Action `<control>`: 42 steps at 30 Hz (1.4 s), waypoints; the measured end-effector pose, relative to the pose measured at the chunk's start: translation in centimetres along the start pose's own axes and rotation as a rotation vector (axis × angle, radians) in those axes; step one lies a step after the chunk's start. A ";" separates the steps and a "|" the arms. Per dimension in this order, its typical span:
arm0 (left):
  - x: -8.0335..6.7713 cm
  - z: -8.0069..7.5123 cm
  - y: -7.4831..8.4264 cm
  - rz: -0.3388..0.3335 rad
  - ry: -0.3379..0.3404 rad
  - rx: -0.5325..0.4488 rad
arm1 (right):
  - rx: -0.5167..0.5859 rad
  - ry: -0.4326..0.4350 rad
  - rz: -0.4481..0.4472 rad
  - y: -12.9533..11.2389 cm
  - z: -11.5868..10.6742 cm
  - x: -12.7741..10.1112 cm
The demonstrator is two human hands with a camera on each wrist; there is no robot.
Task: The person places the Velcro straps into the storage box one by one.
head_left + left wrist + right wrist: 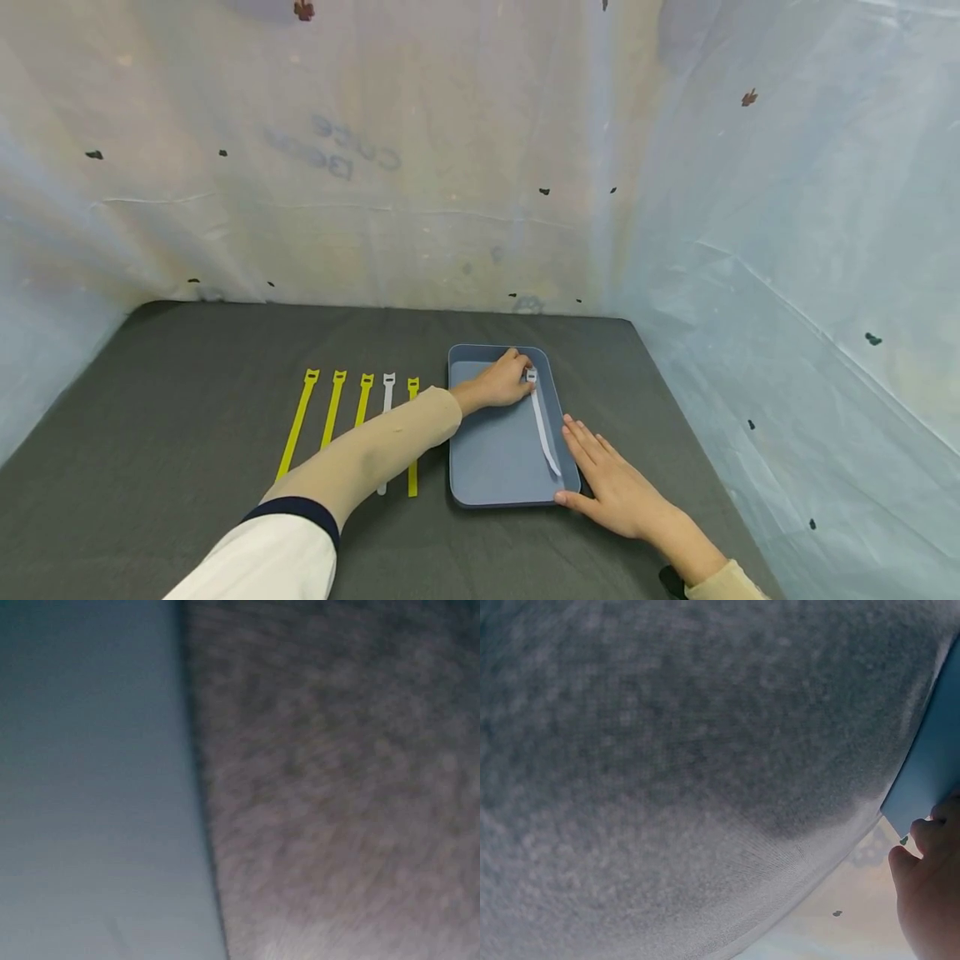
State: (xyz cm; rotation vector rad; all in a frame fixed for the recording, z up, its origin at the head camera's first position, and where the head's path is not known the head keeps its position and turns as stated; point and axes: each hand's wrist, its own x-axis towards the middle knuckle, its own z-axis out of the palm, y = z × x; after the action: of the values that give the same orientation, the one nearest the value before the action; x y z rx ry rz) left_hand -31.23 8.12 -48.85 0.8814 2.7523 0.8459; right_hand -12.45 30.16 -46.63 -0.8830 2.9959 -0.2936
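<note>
A white cable tie [543, 433] lies lengthwise along the right side of a grey-blue tray [480, 467]. My left hand [501, 380] reaches over the tray and pinches the slotted head of that tie between thumb and fingers near the far right corner. With fingers straight, my right hand [618, 492] rests against the tray's right wall near its front corner. In the right wrist view the right hand [934, 889] appears beside the tray [934, 754]. The left wrist view is blurred and shows only the tray's side [90, 780] and cloth, no hand.
Left of the tray lie several yellow cable ties [298, 425] and one white cable tie [387, 392] in a row, partly covered by my left forearm. Dark grey cloth [187, 400] covers the table. Pale plastic sheeting [450, 250] hangs behind and to the right.
</note>
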 end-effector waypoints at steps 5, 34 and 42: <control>-0.3 -0.7 0.1 -0.001 0.001 -0.016 | 0.001 -0.002 0.001 -0.3 -0.1 0.1; -5.8 -9.2 0.4 0.143 0.151 -0.207 | -0.009 0.044 -0.021 0.2 0.1 0.2; -7.6 -11.3 -1.5 0.144 0.219 -0.233 | -0.014 0.047 -0.025 0.4 0.0 0.1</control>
State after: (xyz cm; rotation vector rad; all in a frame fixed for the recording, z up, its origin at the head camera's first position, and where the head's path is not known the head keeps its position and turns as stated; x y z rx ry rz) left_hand -28.93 -2.56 -40.53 1.0031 2.7131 1.3311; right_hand -12.73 30.39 -46.72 -0.9285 3.0354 -0.2980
